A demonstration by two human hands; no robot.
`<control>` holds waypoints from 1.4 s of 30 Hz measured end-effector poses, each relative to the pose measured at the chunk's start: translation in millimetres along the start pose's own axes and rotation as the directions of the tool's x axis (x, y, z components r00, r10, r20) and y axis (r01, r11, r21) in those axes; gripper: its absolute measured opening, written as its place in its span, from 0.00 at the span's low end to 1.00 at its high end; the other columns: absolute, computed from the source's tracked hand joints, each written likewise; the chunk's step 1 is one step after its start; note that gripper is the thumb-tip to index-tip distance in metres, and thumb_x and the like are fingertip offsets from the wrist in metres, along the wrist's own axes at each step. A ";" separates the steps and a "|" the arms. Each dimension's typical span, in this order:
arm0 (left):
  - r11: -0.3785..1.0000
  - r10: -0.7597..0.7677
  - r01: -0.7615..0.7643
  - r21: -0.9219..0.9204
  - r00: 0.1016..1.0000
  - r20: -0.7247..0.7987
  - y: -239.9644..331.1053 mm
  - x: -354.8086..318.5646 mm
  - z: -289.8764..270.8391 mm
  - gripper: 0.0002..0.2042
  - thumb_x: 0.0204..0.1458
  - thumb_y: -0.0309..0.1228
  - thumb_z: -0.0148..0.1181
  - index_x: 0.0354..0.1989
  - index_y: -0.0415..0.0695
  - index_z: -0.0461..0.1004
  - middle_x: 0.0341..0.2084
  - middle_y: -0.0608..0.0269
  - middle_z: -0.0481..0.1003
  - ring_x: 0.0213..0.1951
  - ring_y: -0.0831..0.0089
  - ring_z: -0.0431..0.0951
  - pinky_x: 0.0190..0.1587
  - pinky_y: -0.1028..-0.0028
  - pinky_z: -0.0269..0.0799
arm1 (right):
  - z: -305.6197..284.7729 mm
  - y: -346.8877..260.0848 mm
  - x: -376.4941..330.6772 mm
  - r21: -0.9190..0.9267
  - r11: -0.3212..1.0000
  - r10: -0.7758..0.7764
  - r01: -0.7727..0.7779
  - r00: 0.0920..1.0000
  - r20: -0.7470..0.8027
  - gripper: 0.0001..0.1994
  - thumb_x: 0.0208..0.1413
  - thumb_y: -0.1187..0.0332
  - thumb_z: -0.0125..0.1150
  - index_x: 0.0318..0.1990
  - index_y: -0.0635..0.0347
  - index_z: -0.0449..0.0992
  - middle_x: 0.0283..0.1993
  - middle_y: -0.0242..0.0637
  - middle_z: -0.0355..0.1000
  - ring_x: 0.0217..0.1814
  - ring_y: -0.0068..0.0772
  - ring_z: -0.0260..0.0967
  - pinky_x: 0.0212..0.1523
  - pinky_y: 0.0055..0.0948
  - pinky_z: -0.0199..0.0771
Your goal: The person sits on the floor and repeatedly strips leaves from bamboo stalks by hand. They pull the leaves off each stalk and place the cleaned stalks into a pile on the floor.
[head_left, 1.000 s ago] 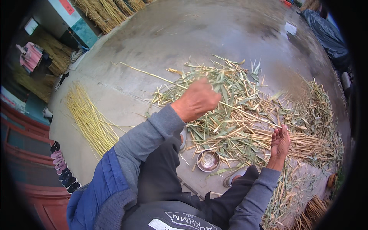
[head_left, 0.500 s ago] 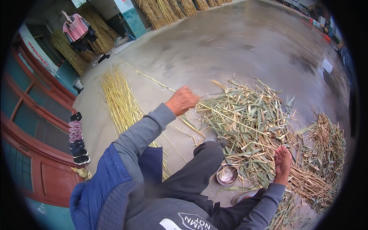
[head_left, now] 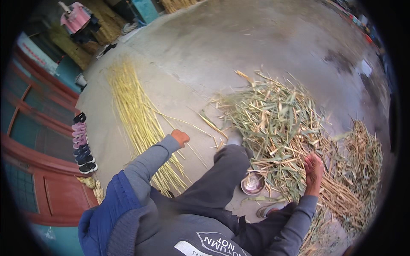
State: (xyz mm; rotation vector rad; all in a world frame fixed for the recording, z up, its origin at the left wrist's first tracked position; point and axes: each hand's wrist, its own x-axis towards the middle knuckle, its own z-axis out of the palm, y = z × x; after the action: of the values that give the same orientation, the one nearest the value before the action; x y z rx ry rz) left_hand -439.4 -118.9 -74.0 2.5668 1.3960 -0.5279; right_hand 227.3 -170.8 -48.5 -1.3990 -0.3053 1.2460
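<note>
My left hand (head_left: 181, 138) is closed like a fist, just right of a long bundle of yellow-green reed stalks (head_left: 134, 111) lying on the concrete floor. Its fingers face away, so whatever it may hold is hidden. On the other side, my right hand (head_left: 314, 168) hovers over the edge of a heap of stripped leaves and husks (head_left: 273, 115). Its fingers curl in toward the palm; I cannot make out anything inside them. A few loose stalks (head_left: 192, 124) lie between the bundle and my leg.
A small metal bowl (head_left: 253, 183) stands beside my knee, against the leaf heap. Cut reed pieces (head_left: 341, 196) spread out at the right. A row of shoes (head_left: 81, 143) lines the red door (head_left: 64, 192) at the left. Pink clothing (head_left: 76, 18) hangs at the far left.
My left hand has come down and left, toward the bundle; the long stalk it held up is no longer seen in it. My right hand has risen slightly, and its fingers have curled.
</note>
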 end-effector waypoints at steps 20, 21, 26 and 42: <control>0.747 0.640 -0.661 -0.076 0.745 -0.188 325.3 215.5 -200.6 0.13 0.46 0.31 0.70 0.38 0.42 0.74 0.32 0.59 0.76 0.34 0.58 0.75 0.38 0.61 0.65 | -165.4 221.8 172.9 -0.774 0.625 -0.206 -0.103 0.934 -0.291 0.10 0.49 0.64 0.60 0.28 0.61 0.80 0.31 0.51 0.79 0.33 0.56 0.76 0.39 0.46 0.76; 0.759 0.622 -0.646 -0.077 0.756 -0.204 321.1 218.0 -200.9 0.14 0.46 0.32 0.70 0.38 0.42 0.74 0.31 0.59 0.76 0.34 0.59 0.75 0.38 0.62 0.65 | -173.9 219.6 182.1 -0.781 0.620 -0.246 -0.082 0.924 -0.293 0.10 0.49 0.63 0.61 0.31 0.61 0.80 0.33 0.52 0.79 0.34 0.57 0.76 0.40 0.46 0.76; 0.821 0.536 -0.559 -0.111 0.824 -0.184 318.6 231.5 -210.6 0.17 0.42 0.29 0.72 0.40 0.40 0.74 0.34 0.58 0.77 0.35 0.59 0.74 0.40 0.61 0.66 | -208.1 210.8 229.0 -0.303 0.945 -0.027 -0.124 0.893 -0.450 0.20 0.52 0.66 0.69 0.50 0.69 0.74 0.37 0.44 0.80 0.36 0.35 0.80 0.35 0.34 0.79; 0.845 0.524 -0.493 -0.209 0.841 0.135 345.5 299.5 -208.5 0.24 0.41 0.31 0.73 0.48 0.39 0.71 0.45 0.56 0.77 0.40 0.56 0.74 0.43 0.58 0.64 | -257.7 176.9 335.0 0.651 0.741 0.278 0.166 0.807 -0.522 0.17 0.63 0.72 0.62 0.55 0.67 0.66 0.47 0.44 0.73 0.46 0.35 0.76 0.39 0.26 0.81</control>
State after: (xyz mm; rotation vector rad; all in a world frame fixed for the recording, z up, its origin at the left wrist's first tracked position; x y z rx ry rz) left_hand 46.0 -9.6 -3.3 2.5221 0.6147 -0.5137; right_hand 481.8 -104.8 -423.7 -1.0656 0.6016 0.7641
